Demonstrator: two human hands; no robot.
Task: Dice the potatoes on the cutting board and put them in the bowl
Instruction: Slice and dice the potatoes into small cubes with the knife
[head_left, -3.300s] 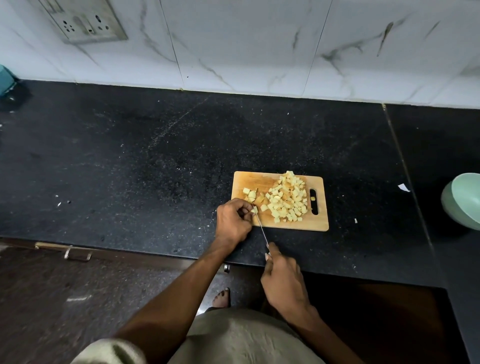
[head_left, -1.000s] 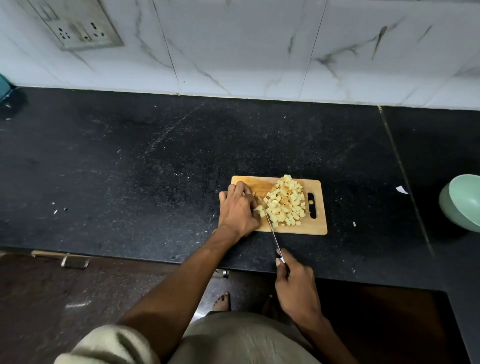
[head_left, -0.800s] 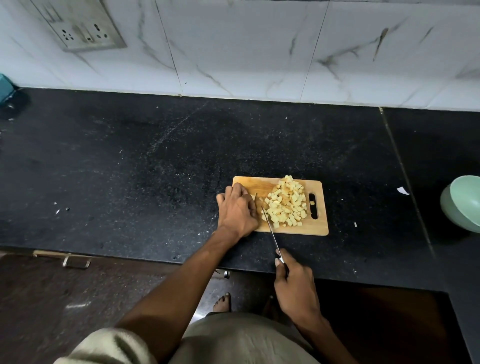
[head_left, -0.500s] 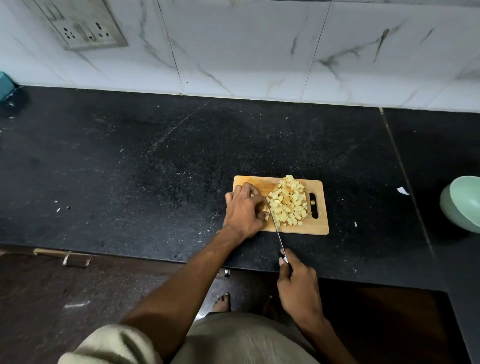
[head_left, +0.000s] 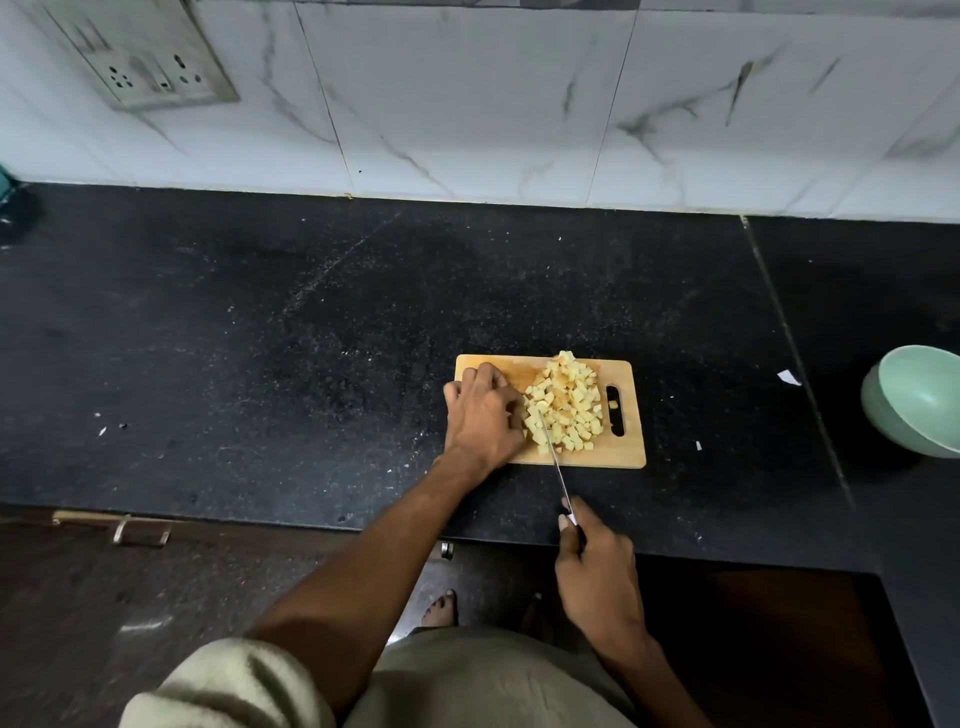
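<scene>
1. Rectangular pale wooden cutting board, with a slot handle at its right end: lies on the black speckled stone countertop, near the front edge.
2. Heap of small pale yellow potato cubes: sits on the right half of the board, and one cube lies in the handle slot. No whole or half potato is visible. The dicing looks finished or nearly so, though any piece under the left hand would be hidden.
3. Left hand: rests palm-down on the left part of the board, fingers loosely bent against the edge of the heap. It appears to be herding cubes. Whether it grips any piece cannot be told.
4. Right hand: wraps the handle of the slim steel-bladed kitchen knife, whose tip reaches into the near side of the heap.
5. Round mint-green bowl: stands well apart from the board at the right edge of view. The visible part of its inside shows no potato.
6. Remaining, as judged: gathering the cubes and moving all of them into the bowl. That transfer has not begun.
</scene>
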